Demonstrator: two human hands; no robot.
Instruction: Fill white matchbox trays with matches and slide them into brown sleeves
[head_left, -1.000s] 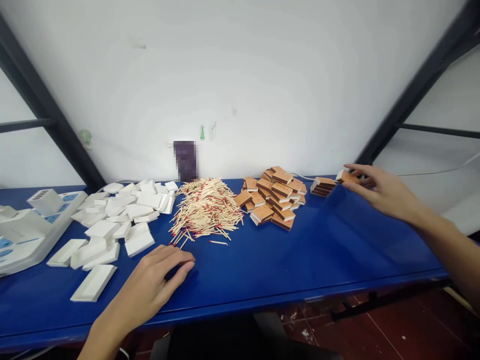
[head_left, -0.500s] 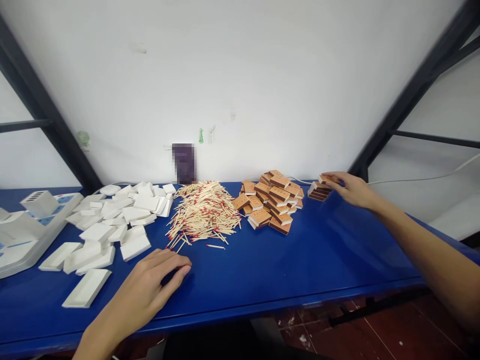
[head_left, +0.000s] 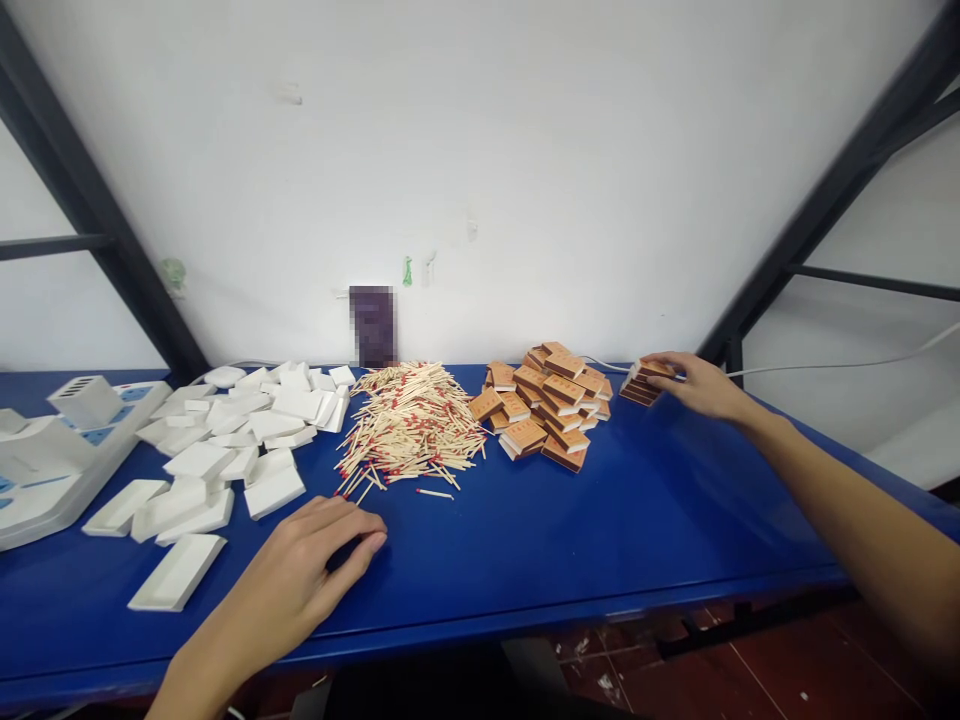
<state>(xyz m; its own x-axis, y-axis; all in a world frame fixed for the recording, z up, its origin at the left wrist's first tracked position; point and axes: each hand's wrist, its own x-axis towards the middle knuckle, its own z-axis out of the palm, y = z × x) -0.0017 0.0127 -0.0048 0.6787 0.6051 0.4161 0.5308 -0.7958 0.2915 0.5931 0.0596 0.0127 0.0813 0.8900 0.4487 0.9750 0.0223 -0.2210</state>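
**Blue table, laid out left to right**

The blue table (head_left: 600, 520) carries a white device (head_left: 52, 450) at its far left. Beside that lies a scatter of white trays (head_left: 225, 440). A heap of matches (head_left: 409, 420) sits in the middle, a pile of orange boxes (head_left: 551, 400) to its right, and a small stack of boxes (head_left: 643, 382) farther right.

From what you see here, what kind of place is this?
Probably a workbench for packing matchboxes manually: the blue table holds loose matches, white inner trays and orange matchboxes.
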